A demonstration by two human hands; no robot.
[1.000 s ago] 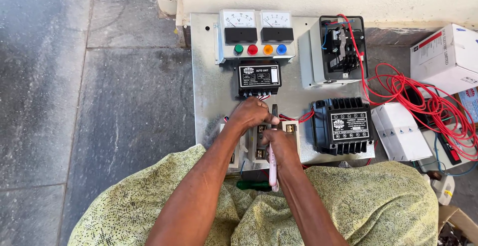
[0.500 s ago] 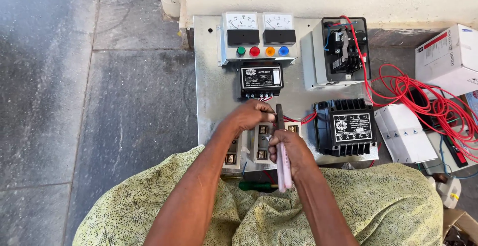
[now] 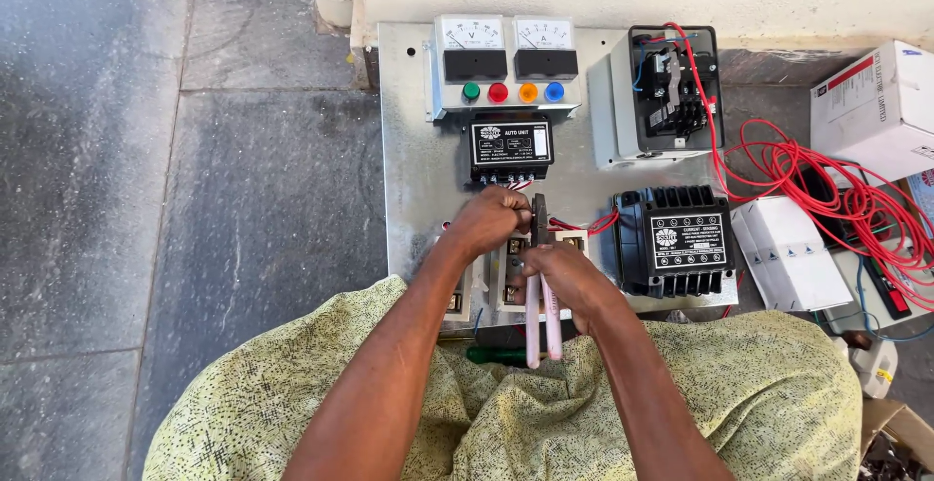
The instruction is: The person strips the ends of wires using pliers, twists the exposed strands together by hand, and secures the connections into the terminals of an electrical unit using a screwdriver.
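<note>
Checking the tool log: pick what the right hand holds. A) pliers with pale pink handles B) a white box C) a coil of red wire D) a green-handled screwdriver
A: the right hand grips pliers with pale pink handles, their dark tip by the left hand over the metal panel.

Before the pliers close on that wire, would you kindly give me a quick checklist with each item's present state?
1. Right hand grips the pink-handled pliers: ok.
2. Left hand steadies the wires below the black relay unit: ok.
3. Plier tips on the right wire: cannot tell, the hands hide them.
4. Panel de-energised: cannot tell.
5. Red wire coil clear of the hands: ok.
6. Green-handled screwdriver within reach: ok.
</note>
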